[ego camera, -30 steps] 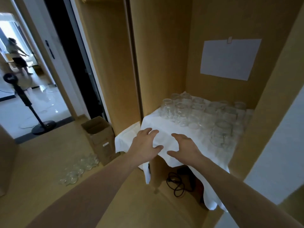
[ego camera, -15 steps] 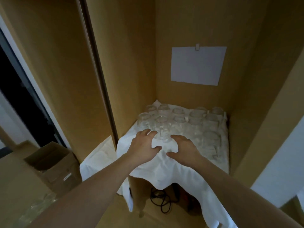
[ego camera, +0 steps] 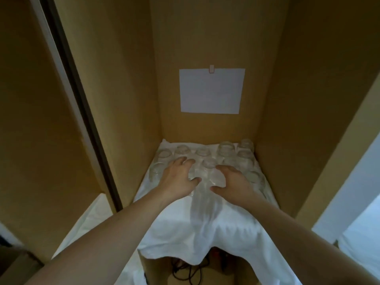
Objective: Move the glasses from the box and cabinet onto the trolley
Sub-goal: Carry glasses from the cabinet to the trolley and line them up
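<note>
The glasses (ego camera: 205, 153) under my fingers are clear glass, smooth, with a faint sheen on their rims. They stand on a white cloth (ego camera: 197, 227), soft and matt, creased where it hangs over the front edge at lower centre. The cabinet (ego camera: 205, 38) walls filling the upper frame look like tan wood board, smooth and matt. A white paper sheet (ego camera: 210, 91) on the back wall is flat and dull. Black cables (ego camera: 185, 272) at the bottom look rubbery.

head cam | looks forward-down into cabinet (ego camera: 205, 48) | close over shelf cloth (ego camera: 185, 229)
</note>
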### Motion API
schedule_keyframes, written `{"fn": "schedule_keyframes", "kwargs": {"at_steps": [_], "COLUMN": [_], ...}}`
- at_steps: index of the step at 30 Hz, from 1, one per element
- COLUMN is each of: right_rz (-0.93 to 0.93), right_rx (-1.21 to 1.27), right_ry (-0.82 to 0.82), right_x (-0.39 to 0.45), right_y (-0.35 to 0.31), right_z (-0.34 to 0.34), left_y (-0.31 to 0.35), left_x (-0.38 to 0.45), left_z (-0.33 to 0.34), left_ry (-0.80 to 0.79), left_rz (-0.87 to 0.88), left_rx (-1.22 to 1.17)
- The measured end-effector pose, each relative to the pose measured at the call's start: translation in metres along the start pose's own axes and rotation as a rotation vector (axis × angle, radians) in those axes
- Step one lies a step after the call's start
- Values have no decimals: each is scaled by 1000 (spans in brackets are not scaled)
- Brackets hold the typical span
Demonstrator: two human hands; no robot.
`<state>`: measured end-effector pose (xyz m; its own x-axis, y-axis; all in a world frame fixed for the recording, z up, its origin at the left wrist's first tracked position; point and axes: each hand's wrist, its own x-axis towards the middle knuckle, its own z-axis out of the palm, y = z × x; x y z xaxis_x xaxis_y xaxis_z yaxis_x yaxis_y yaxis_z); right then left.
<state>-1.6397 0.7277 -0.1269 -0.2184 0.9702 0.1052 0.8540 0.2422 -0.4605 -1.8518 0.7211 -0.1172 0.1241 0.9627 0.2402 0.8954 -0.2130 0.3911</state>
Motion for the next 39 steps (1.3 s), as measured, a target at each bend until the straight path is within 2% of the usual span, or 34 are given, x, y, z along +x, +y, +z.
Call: {"fn": "schedule_keyframes", "kwargs": {"at_steps": [7, 13, 22, 26, 35, 39], "right_rz": [121, 206, 281, 361, 462, 475], "right_rx": [-32, -19, 7, -38, -28, -38], "right_ry": [76, 135, 267, 189, -86, -112], "right_x": [4, 44, 133, 169, 223, 232], "right_y": [14, 43, 85, 100, 123, 130], "right_z": [-24, -43, -53, -58, -56, -57], "left_y": [11, 17, 26, 36, 54, 66], "left_x": [42, 89, 190, 232, 299, 323], "left_z": [12, 20, 35, 55, 104, 116], "left_ry": [-37, -33, -110, -170, -434, -612], "left_rz": [100, 136, 76, 71, 79, 54], "left_rx": [-53, -69, -131, -155, -107, -32]}}
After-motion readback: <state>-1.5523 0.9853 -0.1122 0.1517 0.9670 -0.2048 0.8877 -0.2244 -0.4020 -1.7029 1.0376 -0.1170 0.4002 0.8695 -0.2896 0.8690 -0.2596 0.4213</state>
